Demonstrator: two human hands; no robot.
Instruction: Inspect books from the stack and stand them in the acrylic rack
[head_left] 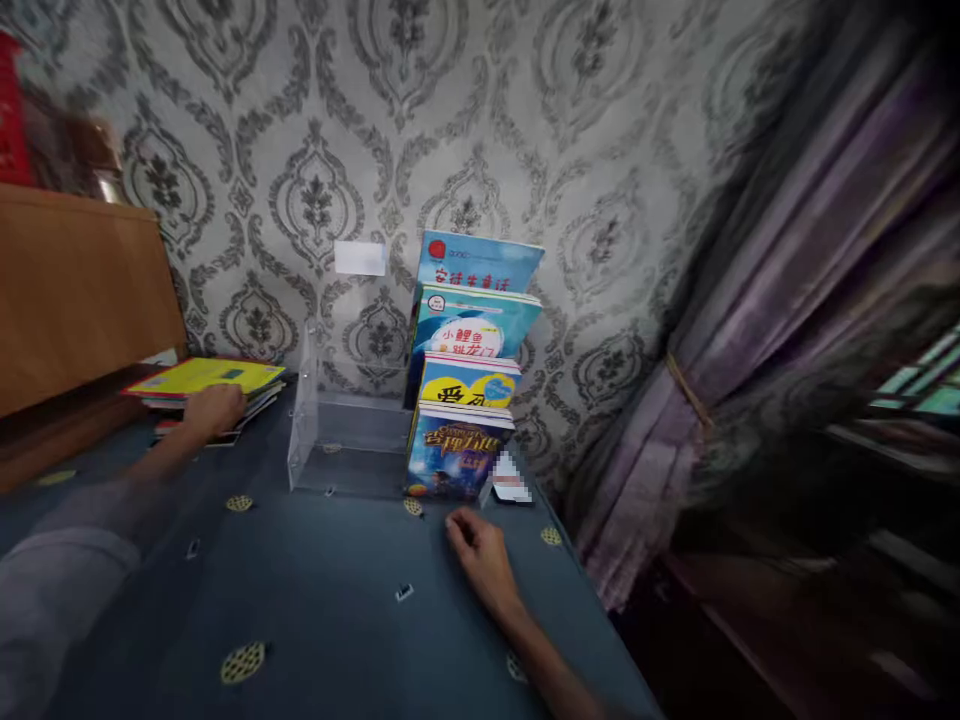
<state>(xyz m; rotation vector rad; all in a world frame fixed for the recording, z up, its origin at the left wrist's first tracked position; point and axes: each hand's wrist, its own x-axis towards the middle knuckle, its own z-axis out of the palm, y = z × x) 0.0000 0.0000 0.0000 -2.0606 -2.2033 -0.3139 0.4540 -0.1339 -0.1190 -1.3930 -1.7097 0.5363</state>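
My left hand (pixel 215 408) reaches to a stack of books at the left, its fingers curled over the front edge of the yellow book (pixel 210 377) on top; the thumb side is hidden. My right hand (pixel 478 548) rests on the table with loosely curled fingers and nothing visible in them. Just beyond it stands a clear tiered book rack (pixel 352 470). Its right column holds a dark blue book (pixel 456 455) in front, a yellow-and-blue book (pixel 469 383) behind, then a teal book (pixel 480 322) and a light blue book (pixel 484 258) highest.
A blue patterned tablecloth (pixel 337 610) covers the table. A wooden panel (pixel 82 300) stands at the left, with a red object (pixel 11 110) above it. Patterned wallpaper (pixel 480 120) backs the rack. A tied purple-grey curtain (pixel 667 430) hangs past the table's right edge.
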